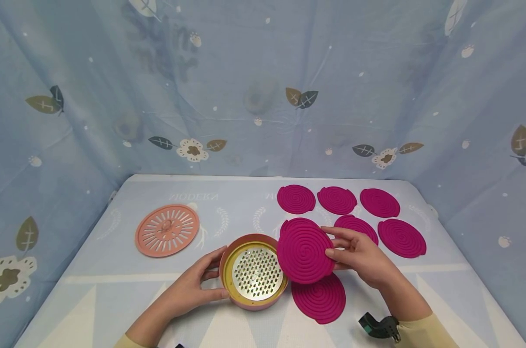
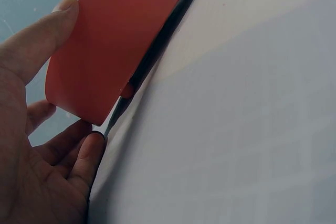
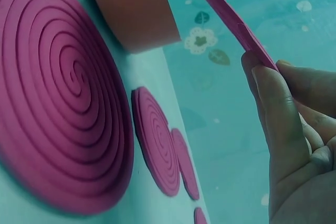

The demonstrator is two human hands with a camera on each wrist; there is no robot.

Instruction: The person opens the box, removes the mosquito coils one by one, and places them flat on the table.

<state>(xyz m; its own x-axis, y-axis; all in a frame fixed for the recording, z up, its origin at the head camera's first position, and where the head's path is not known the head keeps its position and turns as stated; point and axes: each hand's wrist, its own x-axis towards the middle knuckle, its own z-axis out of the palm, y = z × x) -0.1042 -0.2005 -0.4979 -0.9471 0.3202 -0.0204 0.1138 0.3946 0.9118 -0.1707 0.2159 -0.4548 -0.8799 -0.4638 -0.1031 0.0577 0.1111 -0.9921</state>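
A round pink grater box (image 1: 251,305) with a yellow inner ring and a perforated metal grating plate (image 1: 256,274) stands on the table. My left hand (image 1: 193,289) holds its left side, the thumb on the outer wall (image 2: 115,40) and the other fingers around its edge. With thumb and fingers, my right hand (image 1: 365,256) pinches the right edge of a magenta spiral coaster (image 1: 304,251), raised above the table. In the head view this coaster overlaps the box's right rim. Another magenta coaster (image 1: 320,304) lies flat below it, partly covered.
Several more magenta coasters (image 1: 296,199) lie in rows at the back right; one is partly hidden by my right hand. A pink slotted round lid (image 1: 167,231) with a central knob lies at the left. Patterned blue cloth (image 1: 245,96) hangs behind and beside the table.
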